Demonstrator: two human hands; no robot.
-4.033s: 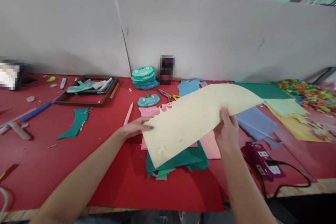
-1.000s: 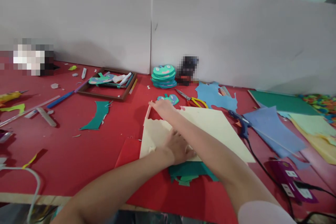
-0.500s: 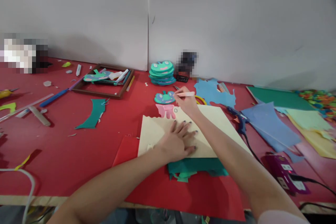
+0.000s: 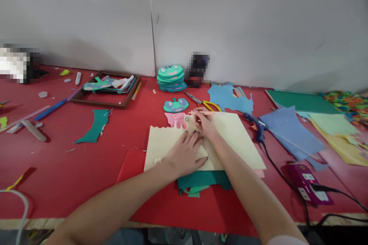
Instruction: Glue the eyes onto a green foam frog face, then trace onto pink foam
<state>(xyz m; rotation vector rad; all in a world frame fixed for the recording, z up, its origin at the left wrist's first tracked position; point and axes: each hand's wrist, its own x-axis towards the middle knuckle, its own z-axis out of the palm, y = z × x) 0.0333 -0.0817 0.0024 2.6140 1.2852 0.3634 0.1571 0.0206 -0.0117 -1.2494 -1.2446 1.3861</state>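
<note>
Got my left hand (image 4: 184, 155) spread flat on the sheet (image 4: 231, 134), probably so it won't slide under both hands, while my right hand (image 4: 204, 123), just beyond, pinches the pen (image 4: 209, 113) near its tip, I guess for control, with the scissors (image 4: 204, 102) lying past that hand.

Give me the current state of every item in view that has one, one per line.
Cream sheet: lying flat, far edge partly scalloped
Left grip: spread on the cream sheet
Pale pink pen: held
Right grip: closed on the pen
Scissors: lying down, not held
Power strip: red light on, one plug in
Glue gun: lying on its side
Green face cutouts: stacked
Brown frame: lying flat, pens within
</note>
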